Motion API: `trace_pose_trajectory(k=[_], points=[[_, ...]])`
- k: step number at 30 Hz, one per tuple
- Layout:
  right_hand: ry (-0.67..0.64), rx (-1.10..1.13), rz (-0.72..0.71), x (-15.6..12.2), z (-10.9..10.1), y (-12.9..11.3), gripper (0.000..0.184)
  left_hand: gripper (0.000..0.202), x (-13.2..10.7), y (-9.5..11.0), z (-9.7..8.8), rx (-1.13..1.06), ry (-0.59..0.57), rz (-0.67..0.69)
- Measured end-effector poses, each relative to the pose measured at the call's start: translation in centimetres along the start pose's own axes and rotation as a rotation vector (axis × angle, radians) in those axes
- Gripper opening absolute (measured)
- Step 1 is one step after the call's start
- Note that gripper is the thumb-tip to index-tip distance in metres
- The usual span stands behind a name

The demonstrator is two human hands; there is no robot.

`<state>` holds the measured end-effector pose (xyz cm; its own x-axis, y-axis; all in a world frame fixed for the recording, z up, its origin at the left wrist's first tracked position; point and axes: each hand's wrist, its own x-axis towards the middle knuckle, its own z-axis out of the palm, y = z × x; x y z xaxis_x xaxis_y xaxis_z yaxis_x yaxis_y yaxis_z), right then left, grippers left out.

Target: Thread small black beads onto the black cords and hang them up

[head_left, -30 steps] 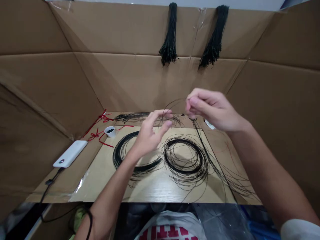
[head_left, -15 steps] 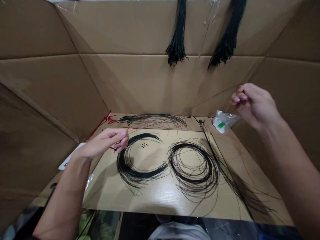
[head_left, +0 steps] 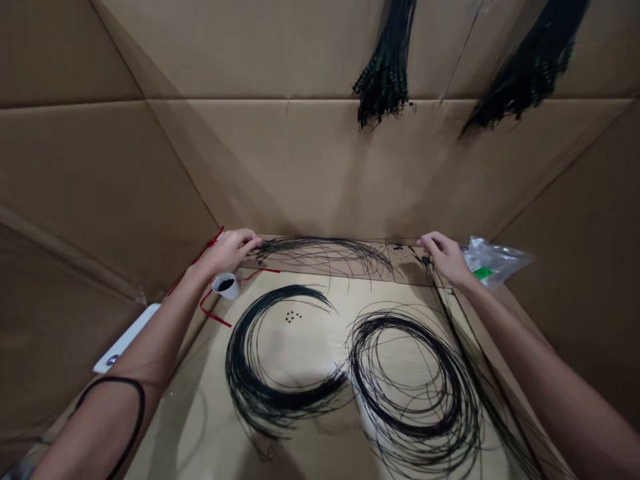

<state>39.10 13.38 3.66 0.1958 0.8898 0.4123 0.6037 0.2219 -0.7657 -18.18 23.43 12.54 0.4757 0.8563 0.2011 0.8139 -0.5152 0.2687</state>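
My left hand (head_left: 235, 250) is low at the back left, its fingers closed at the knotted ends of a loose bundle of thin black cords (head_left: 325, 248). At the back right, my right hand (head_left: 445, 255) is closed in a pinch beside the knotted top of a long black cord bundle (head_left: 453, 320). Whatever is in that pinch is too thin to make out. Between my forearms lie an open, C-shaped bundle of black cords (head_left: 240, 373) and a coiled ring of black cords (head_left: 365, 380). Several tiny black beads (head_left: 293, 317) lie inside the C.
Beside my left wrist stands a small white cup (head_left: 234, 292) with dark contents. Red cord (head_left: 213, 317) lies near it. A clear plastic bag (head_left: 500, 263) is behind my right wrist. Two black cord bundles (head_left: 387, 73) hang on the cardboard wall (head_left: 280, 167).
My right hand has come down and inward from its raised position with a thin cord. My left hand has moved back to the rear bundle, uncovering the white cup. The view has shifted closer.
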Motion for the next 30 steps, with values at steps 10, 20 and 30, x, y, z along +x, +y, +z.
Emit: trace_pose_trajectory(k=[10,20,30], points=[[0.168,-0.156,0.177,-0.4,5.8,2.6,0.073,0.06,-2.2,1.7,6.5,0.351,0.071,-0.045],[-0.512,0.055,-0.085,-13.6,4.4,-13.0,0.02,0.018,-9.8,8.3,10.1,0.095,-0.197,-0.036],[-0.738,-0.228,0.041,-23.2,7.5,-16.8,0.005,0.021,-7.6,8.8,13.1,0.09,-0.176,0.149]])
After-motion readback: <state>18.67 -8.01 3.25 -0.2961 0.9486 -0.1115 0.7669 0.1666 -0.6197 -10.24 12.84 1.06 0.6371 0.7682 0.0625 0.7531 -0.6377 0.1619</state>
